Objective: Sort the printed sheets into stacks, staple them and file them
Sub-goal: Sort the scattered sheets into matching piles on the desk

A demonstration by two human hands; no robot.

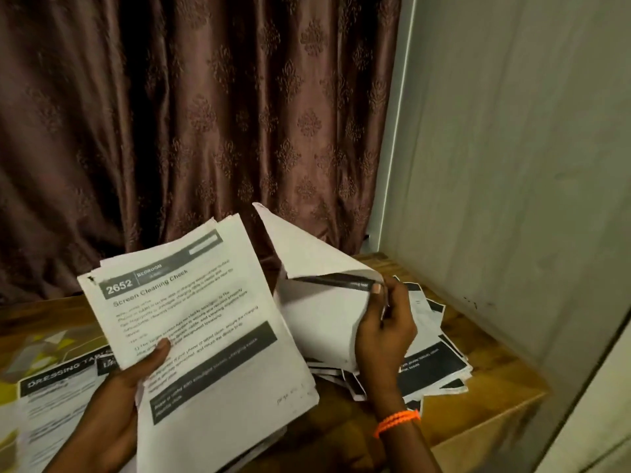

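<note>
The left hand [136,380] grips a limp bundle of sheets [205,336] above the table's [485,380] front edge; the right hand [386,332] pinches one curling sheet [317,312] by its edge. Paper seems light, floppy; hold edges.

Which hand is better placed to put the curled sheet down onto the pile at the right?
The right hand: it already pinches the curled sheet just above the right pile. The left hand is busy holding the stack.
</note>
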